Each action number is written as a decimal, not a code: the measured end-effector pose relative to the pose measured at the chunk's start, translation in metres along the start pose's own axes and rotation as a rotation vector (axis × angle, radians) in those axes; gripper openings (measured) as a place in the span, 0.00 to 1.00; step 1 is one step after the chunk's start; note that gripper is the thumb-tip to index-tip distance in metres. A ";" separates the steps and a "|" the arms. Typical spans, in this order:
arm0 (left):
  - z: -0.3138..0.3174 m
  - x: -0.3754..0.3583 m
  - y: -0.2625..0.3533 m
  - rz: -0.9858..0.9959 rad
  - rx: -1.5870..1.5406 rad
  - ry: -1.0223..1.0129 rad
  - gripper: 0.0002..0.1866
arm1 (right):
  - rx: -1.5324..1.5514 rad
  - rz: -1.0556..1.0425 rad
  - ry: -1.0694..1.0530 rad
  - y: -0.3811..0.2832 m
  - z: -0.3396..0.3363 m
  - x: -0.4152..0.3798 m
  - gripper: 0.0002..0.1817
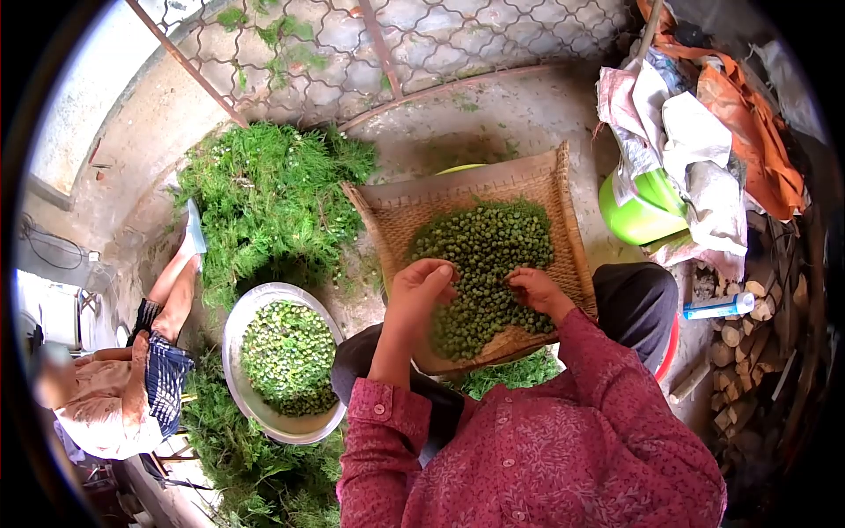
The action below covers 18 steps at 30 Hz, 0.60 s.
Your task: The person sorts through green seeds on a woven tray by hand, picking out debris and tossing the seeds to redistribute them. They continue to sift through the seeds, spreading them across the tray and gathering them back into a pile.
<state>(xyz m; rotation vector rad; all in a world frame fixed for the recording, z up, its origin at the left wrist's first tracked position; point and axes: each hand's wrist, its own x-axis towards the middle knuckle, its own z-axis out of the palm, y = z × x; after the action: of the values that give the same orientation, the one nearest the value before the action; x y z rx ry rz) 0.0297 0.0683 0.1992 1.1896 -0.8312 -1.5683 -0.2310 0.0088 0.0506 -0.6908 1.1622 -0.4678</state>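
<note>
A woven bamboo tray [374, 211] lies across my lap, holding a heap of small round green cones [493, 238] that look berry-like, with feathery green bits among them. Over the heap's left side is my left hand [422, 286], its thumb and fingers drawn together and slightly blurred. My right hand [537, 292] is at the heap's right side with its fingertips pinched. Whatever either hand may hold is too small or hidden to name. Left of my knee stands a metal basin [231, 339] containing more small green cones [290, 352].
Cut feathery green branches [273, 194] pile up beyond the basin, with more branches [264, 475] below it. Another person [132, 387] sits at far left. On the right are a lime-green tub [629, 216], sacks [700, 132], a blue-and-white tube [717, 306] and stacked firewood [735, 352].
</note>
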 end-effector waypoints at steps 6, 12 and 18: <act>0.001 0.000 0.000 -0.010 0.001 0.005 0.10 | 0.344 0.038 -0.181 0.006 0.007 -0.008 0.07; 0.003 0.001 0.000 -0.008 0.015 -0.001 0.10 | -0.221 -0.086 -0.100 -0.013 0.031 -0.007 0.10; 0.002 0.001 0.000 -0.011 0.021 -0.003 0.11 | -1.382 -0.657 -0.103 0.010 0.053 0.026 0.12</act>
<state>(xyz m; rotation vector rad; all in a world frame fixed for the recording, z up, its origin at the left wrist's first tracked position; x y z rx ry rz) 0.0281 0.0676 0.1998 1.2093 -0.8460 -1.5738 -0.1727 0.0123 0.0384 -2.2971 1.0283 -0.0818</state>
